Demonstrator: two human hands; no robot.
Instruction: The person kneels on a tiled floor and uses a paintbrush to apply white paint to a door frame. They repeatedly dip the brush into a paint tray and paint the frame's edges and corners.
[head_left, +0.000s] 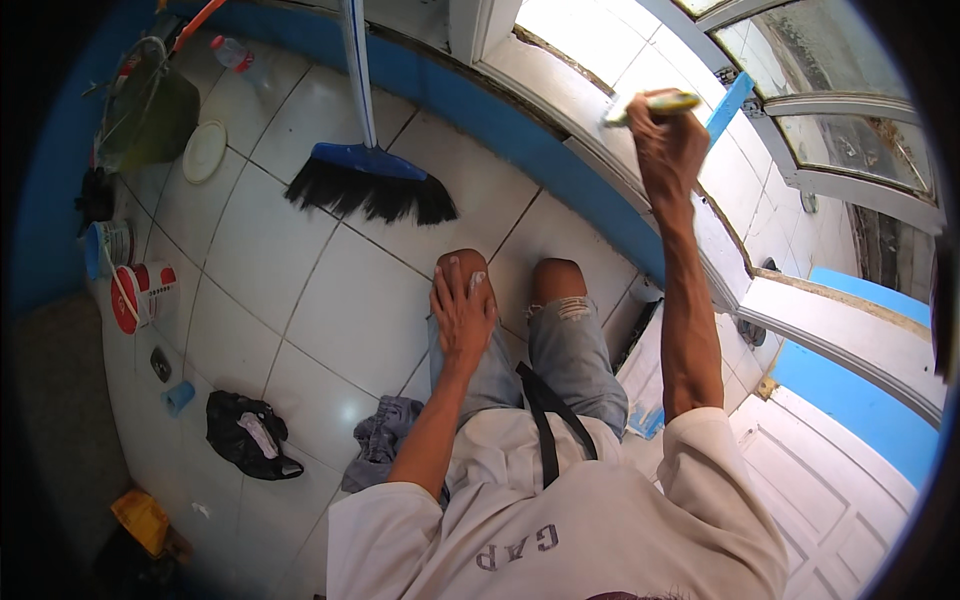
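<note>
My right hand is raised toward the window at the upper right, its fingers closed round a paintbrush with a yellowish handle. The brush's pale bristle end points left, over the white window sill; it is blurred, and I cannot tell whether it touches the frame. My left hand lies palm down on my left knee, fingers stretched out, with nothing in it. White smears show on its fingers.
A blue broom with black bristles stands ahead on the tiles. To the left are a dark bucket, a round lid, a red-and-white tub, a blue cup and a black bag. An open glazed window sash is at right.
</note>
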